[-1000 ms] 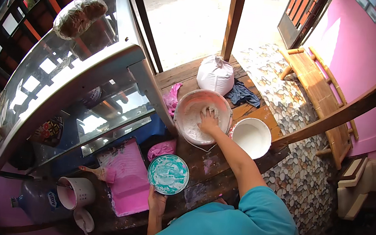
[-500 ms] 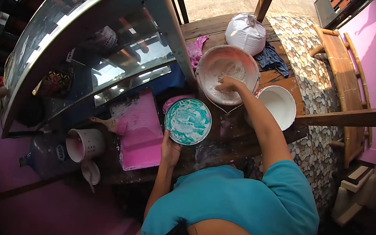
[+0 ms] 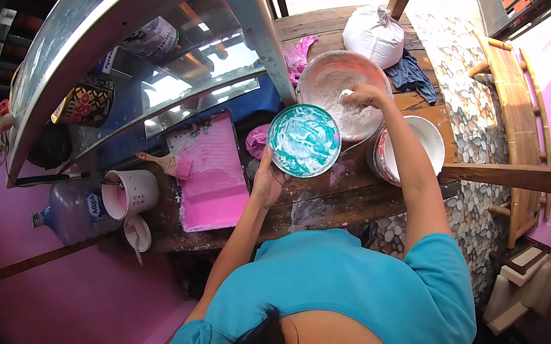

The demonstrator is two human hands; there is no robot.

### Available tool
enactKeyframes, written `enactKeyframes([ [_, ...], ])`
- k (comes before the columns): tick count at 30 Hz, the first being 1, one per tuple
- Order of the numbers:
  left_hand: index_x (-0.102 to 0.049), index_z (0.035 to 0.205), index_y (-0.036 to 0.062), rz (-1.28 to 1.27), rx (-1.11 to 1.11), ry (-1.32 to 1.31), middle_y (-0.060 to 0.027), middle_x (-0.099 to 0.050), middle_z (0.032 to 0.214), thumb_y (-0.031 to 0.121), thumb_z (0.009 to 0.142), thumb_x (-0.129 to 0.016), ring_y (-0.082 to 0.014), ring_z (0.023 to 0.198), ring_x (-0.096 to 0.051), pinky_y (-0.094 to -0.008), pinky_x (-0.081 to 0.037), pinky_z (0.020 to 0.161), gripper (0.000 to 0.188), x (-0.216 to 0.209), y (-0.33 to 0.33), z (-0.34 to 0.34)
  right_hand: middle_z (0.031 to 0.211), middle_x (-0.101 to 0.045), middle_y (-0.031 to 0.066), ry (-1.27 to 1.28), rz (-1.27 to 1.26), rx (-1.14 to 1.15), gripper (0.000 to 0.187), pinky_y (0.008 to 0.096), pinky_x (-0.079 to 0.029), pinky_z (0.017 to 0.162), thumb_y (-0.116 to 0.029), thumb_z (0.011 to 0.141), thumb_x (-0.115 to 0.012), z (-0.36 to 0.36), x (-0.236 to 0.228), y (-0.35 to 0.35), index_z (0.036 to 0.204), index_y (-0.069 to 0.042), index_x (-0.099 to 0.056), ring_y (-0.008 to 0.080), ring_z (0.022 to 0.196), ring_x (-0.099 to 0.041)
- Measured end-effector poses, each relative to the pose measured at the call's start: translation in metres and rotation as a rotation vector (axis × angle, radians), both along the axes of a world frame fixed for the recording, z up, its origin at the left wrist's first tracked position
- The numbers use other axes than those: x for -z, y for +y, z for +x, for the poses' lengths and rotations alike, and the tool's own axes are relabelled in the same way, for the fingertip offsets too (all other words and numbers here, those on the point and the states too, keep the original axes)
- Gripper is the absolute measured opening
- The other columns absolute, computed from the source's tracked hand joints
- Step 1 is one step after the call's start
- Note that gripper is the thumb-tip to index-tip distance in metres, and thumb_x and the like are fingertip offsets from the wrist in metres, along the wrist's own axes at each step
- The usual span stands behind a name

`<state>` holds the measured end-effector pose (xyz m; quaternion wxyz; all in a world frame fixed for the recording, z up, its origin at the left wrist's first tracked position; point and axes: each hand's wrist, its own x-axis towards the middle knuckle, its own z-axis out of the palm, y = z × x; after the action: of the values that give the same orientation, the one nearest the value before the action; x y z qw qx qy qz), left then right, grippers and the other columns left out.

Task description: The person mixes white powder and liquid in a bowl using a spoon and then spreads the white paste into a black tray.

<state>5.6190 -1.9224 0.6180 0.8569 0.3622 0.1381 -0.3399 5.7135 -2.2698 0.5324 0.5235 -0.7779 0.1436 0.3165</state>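
My left hand grips the lower left edge of a round teal lid smeared with white paste. The lid is tilted up, close to the near side of a large bucket of white powder. Over that bucket, my right hand has its fingers curled together, with white powder at the fingertips. A second white bucket stands just right of it, beneath my right forearm. Behind the lid's left edge lies a crumpled pink cloth or bag.
Left of my hands sit a pink paint tray, a brush, a white perforated container and a large water bottle. A glass display case rises behind them. A tied white sack and dark cloth lie at the back.
My right hand has risen out of the powder, and its fingers now hold some. My left hand has brought the lid up and rightward, nearer the bucket. The whole view has shifted slightly.
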Motion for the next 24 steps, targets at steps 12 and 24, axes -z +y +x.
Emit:
enactKeyframes([
  [12,-0.037,0.128,0.0125,-0.019,0.067,-0.022,-0.0055,-0.05,0.123,0.033,0.098,-0.033,-0.0187,0.108,-0.053,-0.0369,-0.049,0.085,0.036,0.007,-0.075,0.022,0.076,-0.064,0.0032,-0.209,0.088,-0.197,0.026,0.0237,-0.048,0.06,-0.019,0.075,-0.069,-0.006,-0.156,0.012,0.092,-0.001,-0.066,0.0101,0.067,-0.059],
  [24,-0.038,0.127,0.0119,-0.06,0.054,-0.009,-0.006,-0.049,0.125,0.034,0.098,-0.032,-0.0185,0.109,-0.054,-0.0373,-0.049,0.088,0.037,0.006,-0.084,0.029,0.09,-0.063,0.0238,-0.6,-0.457,-0.422,0.039,0.0395,-0.047,0.082,-0.005,0.06,-0.06,-0.04,-0.161,0.068,0.098,-0.001,-0.067,0.0361,0.086,-0.062],
])
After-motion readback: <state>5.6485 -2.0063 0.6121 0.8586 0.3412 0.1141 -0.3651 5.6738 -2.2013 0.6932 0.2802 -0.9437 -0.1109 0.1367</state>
